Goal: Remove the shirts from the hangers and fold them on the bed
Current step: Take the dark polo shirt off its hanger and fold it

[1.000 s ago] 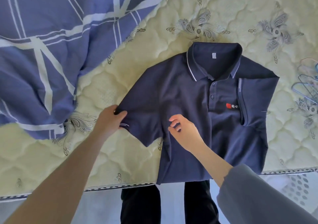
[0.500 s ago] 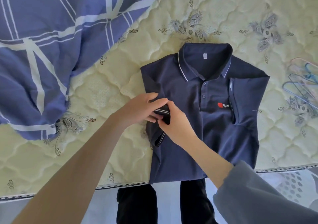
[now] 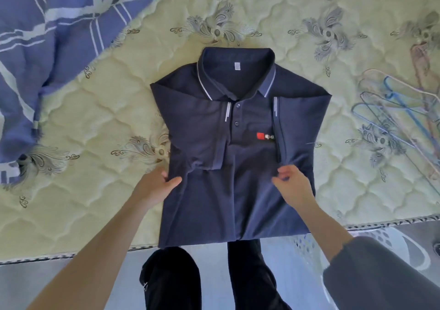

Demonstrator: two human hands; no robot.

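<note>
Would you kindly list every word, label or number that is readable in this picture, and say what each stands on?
Chest of the navy polo shirt: a red square followed by small white characters, too blurred to read.
Neck label of the shirt: too small to read.
No other writing is visible.

Shirt (image 3: 238,202) on the bed (image 3: 107,119), blanket (image 3: 35,47) to its left, hangers (image 3: 392,109) to its right.
</note>
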